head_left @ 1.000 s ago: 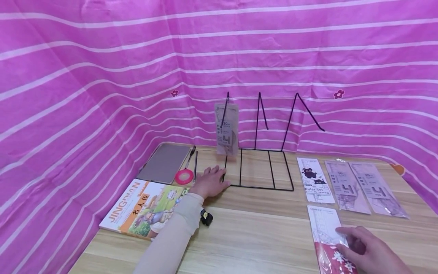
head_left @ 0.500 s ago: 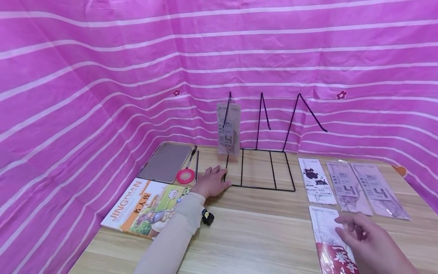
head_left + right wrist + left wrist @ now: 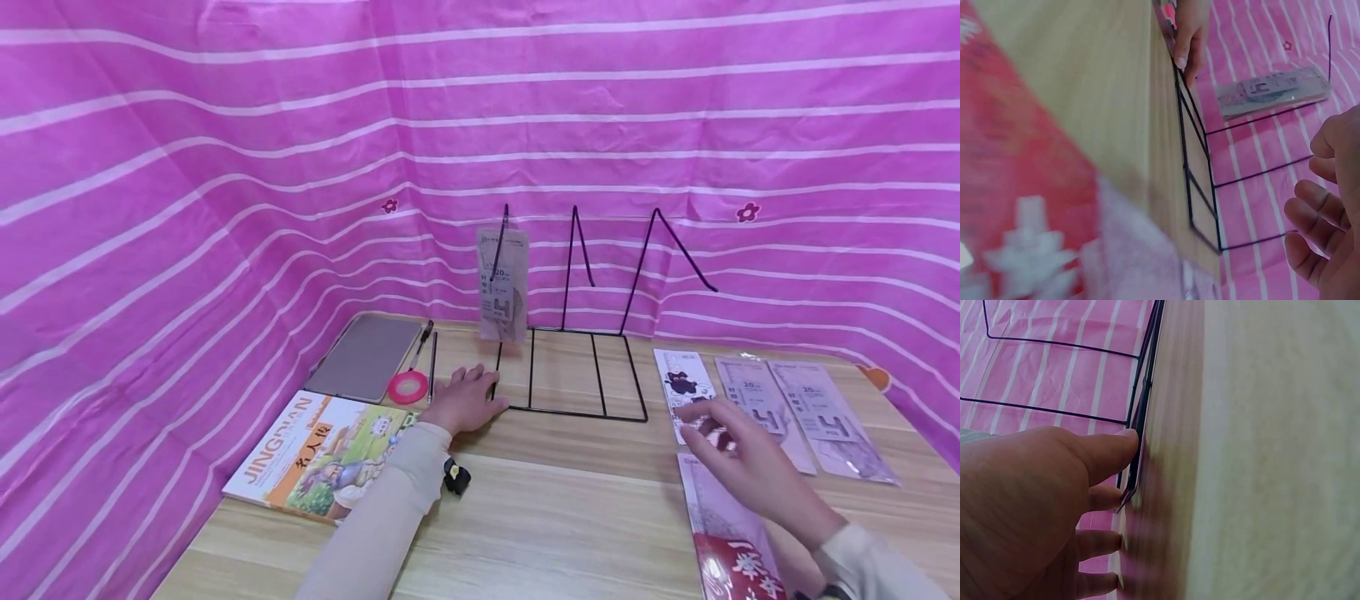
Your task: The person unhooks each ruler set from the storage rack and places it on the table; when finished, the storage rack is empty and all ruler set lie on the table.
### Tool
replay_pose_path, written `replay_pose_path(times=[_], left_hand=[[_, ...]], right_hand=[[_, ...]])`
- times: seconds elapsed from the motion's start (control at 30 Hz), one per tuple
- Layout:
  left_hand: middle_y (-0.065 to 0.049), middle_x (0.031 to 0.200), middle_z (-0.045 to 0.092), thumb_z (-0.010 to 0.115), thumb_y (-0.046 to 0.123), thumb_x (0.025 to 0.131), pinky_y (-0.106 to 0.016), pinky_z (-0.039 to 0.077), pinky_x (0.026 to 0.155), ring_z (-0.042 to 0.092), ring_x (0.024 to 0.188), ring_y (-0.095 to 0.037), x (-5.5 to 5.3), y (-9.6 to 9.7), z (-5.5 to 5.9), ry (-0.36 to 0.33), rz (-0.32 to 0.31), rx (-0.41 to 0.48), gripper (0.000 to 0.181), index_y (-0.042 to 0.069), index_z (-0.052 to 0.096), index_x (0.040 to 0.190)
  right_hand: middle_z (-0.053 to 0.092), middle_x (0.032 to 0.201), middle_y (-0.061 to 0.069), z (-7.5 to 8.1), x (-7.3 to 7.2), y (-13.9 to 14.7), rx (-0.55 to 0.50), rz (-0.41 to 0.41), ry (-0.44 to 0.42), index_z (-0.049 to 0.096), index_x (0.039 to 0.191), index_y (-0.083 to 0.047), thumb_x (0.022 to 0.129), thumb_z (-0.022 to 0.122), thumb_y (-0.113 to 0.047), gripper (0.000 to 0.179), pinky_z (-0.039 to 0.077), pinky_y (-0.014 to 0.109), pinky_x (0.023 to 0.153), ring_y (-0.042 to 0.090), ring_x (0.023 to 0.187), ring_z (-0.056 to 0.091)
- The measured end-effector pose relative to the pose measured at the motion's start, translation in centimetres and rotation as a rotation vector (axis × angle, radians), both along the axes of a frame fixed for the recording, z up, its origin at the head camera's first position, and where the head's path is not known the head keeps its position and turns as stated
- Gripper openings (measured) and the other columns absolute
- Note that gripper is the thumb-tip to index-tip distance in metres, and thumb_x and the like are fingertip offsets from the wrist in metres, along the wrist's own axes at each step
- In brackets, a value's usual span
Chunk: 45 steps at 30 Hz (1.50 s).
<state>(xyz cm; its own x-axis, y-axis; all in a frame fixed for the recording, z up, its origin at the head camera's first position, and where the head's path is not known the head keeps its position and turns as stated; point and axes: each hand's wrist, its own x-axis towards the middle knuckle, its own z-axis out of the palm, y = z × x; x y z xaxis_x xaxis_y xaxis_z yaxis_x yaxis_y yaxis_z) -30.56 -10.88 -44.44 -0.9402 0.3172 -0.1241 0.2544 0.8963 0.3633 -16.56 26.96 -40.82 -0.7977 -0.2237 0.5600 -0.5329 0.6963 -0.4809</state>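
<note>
My left hand (image 3: pixel 463 402) rests at the front left corner of a black wire rack (image 3: pixel 577 413). In the left wrist view its thumb touches the rack's wire, and the other fingers reach down to the table. From the rack's left hook hangs a clear ruler-set packet (image 3: pixel 513 292). My right hand (image 3: pixel 750 458), fingers loosely bent and holding nothing, hovers over the flat packets. Nearest it are a white cat-print ruler set (image 3: pixel 681 379), partly covered by the hand, and a red-and-white packet (image 3: pixel 738 562). Two pinkish ruler packets (image 3: pixel 750 387) (image 3: pixel 825 421) lie to the right.
On the left lie a grey flat tablet-like slab (image 3: pixel 363 358), a pen (image 3: pixel 422 343), a thin dark stick (image 3: pixel 432 362), a pink tape roll (image 3: pixel 408 387) and a book (image 3: pixel 322 458). Striped pink cloth (image 3: pixel 300 167) surrounds the wooden table (image 3: pixel 555 517).
My right hand has moved up and left, from the red-and-white packet to above the cat-print ruler set. The left hand stays on the rack corner.
</note>
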Motion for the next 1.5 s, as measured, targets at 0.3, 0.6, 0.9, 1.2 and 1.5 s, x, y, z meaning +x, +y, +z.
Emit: replay_pose_path(times=[0.3, 0.6, 0.9, 1.2, 1.5], left_hand=[[-0.009, 0.174, 0.029, 0.052, 0.057, 0.105, -0.080, 0.015, 0.122, 0.022, 0.161, -0.043, 0.1, 0.1, -0.2, 0.006, -0.004, -0.001, 0.065, 0.026, 0.044, 0.161], [-0.008, 0.174, 0.030, 0.052, 0.058, 0.105, -0.079, 0.015, 0.123, 0.023, 0.161, -0.042, 0.0, 0.1, -0.4, 0.020, 0.003, -0.007, 0.065, 0.027, 0.044, 0.161], [-0.008, 0.174, 0.029, 0.052, 0.058, 0.105, -0.078, 0.015, 0.124, 0.022, 0.161, -0.041, 0.2, 0.1, 0.0, 0.013, 0.008, -0.009, 0.065, 0.027, 0.043, 0.162], [-0.008, 0.175, 0.028, 0.052, 0.058, 0.105, -0.078, 0.014, 0.124, 0.022, 0.162, -0.041, 0.1, 0.2, 0.5, 0.019, 0.009, -0.019, 0.066, 0.027, 0.042, 0.162], [-0.008, 0.175, 0.027, 0.051, 0.059, 0.105, -0.079, 0.013, 0.123, 0.020, 0.162, -0.041, 0.1, 0.1, 0.2, 0.006, 0.009, -0.018, 0.066, 0.028, 0.041, 0.163]], right_hand=[[0.069, 0.118, 0.002, 1.2, -6.3, -4.1, 0.042, 0.139, -0.129, 0.068, 0.131, -0.012, 0.100, 0.070, -0.008, 0.032, 0.056, 0.024, 0.070, 0.006, 0.091, 0.065], [0.064, 0.138, 0.019, 0.4, -11.4, -6.7, 0.095, 0.150, -0.261, 0.062, 0.141, -0.005, 0.101, 0.069, -0.012, 0.041, 0.062, 0.037, 0.082, 0.032, 0.108, 0.070], [0.058, 0.145, 0.029, -1.1, -12.3, -5.3, 0.358, -0.047, -0.389, 0.055, 0.146, 0.003, 0.098, 0.074, -0.039, 0.066, 0.045, 0.067, 0.112, 0.050, 0.134, 0.053], [0.057, 0.085, 0.006, -2.6, -10.6, -2.6, 0.393, -0.083, -0.437, 0.059, 0.095, -0.010, 0.094, 0.076, -0.048, 0.042, 0.045, 0.039, 0.070, 0.024, 0.079, 0.052], [0.064, 0.134, 0.030, -3.5, -10.0, -1.7, 0.433, -0.127, -0.399, 0.055, 0.142, 0.008, 0.098, 0.067, -0.058, 0.080, 0.046, 0.072, 0.103, 0.053, 0.123, 0.059]])
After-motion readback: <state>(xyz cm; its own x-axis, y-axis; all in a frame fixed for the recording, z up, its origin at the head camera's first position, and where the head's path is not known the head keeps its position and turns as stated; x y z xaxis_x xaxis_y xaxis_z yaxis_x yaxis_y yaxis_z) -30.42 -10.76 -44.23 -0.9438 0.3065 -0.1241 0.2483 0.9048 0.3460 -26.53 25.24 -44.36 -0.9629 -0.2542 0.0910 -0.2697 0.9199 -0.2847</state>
